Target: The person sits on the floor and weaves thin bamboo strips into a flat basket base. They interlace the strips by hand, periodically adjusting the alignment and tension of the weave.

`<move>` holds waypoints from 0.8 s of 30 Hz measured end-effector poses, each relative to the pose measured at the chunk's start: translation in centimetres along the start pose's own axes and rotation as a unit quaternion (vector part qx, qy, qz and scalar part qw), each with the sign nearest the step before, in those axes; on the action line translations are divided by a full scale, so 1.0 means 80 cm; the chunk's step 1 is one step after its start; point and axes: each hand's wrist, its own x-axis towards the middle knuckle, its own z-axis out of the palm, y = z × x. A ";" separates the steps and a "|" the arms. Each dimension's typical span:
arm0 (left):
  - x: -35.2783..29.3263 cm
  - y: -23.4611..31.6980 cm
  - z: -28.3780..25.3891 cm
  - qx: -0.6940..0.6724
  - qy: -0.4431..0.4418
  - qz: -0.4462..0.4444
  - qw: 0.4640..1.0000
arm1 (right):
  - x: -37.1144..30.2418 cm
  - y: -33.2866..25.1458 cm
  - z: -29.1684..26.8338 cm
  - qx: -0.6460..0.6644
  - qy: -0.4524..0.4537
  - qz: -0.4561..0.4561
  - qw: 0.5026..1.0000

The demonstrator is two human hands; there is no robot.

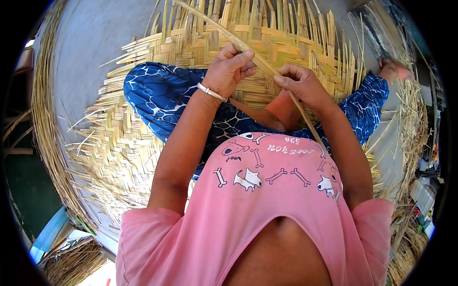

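Observation:
A long, pale tan cane strip point(262, 63) slants across in front of me, from the top edge down toward my right side. Its upper part is wider than the thin end near my shirt. My left hand point(230, 70), with a silver bangle at its wrist, has the strip against its thumb and fingers. Lower down, my right hand point(305, 86) pinches the same strip between thumb and fingers. Beneath both hands lies a woven cane mat point(200, 50), and I sit on it with my legs folded. Loose strip ends stick out all round its edge.
Long bundled stalks point(43, 109) curve along the left side. More dry stalks and fibre point(408, 124) lie along the right. Grey floor point(90, 43) shows beyond the mat. A heap of dry straw point(76, 262) sits at the lower left beside a light-blue object point(50, 233).

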 end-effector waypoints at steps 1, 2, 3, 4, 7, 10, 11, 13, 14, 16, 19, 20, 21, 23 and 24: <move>0.001 -0.002 -0.003 0.012 0.006 -0.001 1.000 | 0.001 0.001 0.000 -0.014 0.012 -0.013 1.000; 0.002 -0.004 -0.006 0.024 0.012 -0.001 1.000 | 0.003 0.001 0.000 -0.028 0.023 -0.025 0.999; 0.003 -0.005 -0.007 0.028 0.020 -0.001 0.999 | 0.005 0.000 0.001 -0.049 0.041 -0.029 0.997; 0.004 -0.008 -0.007 0.033 0.027 -0.002 0.999 | 0.007 -0.002 0.003 -0.071 0.061 -0.034 0.995; 0.005 -0.012 -0.002 0.072 0.067 0.012 0.995 | 0.018 0.010 -0.002 -0.113 0.076 -0.051 0.989; 0.007 -0.019 -0.002 0.124 0.105 0.023 0.986 | 0.021 0.020 0.004 -0.128 0.061 -0.041 0.989; 0.007 -0.021 -0.003 0.141 0.117 0.024 0.983 | 0.021 0.021 0.007 -0.129 0.055 -0.033 0.990; 0.007 -0.019 -0.005 0.073 0.134 0.014 0.988 | 0.013 0.012 0.012 -0.020 0.032 0.032 0.999; 0.006 -0.017 -0.007 0.038 0.143 0.009 0.989 | 0.011 0.009 0.013 0.035 0.020 0.064 0.997; 0.007 -0.012 -0.016 -0.002 0.140 0.013 0.990 | 0.008 0.012 0.005 0.054 -0.004 0.093 0.994; 0.000 -0.008 -0.016 -0.030 0.079 0.008 0.996 | -0.002 0.011 -0.009 0.105 -0.037 0.152 0.982; -0.003 -0.006 -0.013 -0.034 0.049 0.004 0.998 | -0.005 0.011 -0.013 0.126 -0.046 0.174 0.976; -0.005 -0.005 -0.012 -0.038 0.020 0.003 0.999 | -0.008 0.017 -0.019 0.157 -0.067 0.170 0.970; -0.009 -0.003 -0.007 -0.047 -0.040 -0.001 0.998 | -0.015 0.028 -0.025 0.219 -0.104 0.161 0.957; -0.012 -0.001 -0.002 -0.045 -0.054 0.000 0.998 | -0.020 0.030 -0.026 0.229 -0.121 0.169 0.951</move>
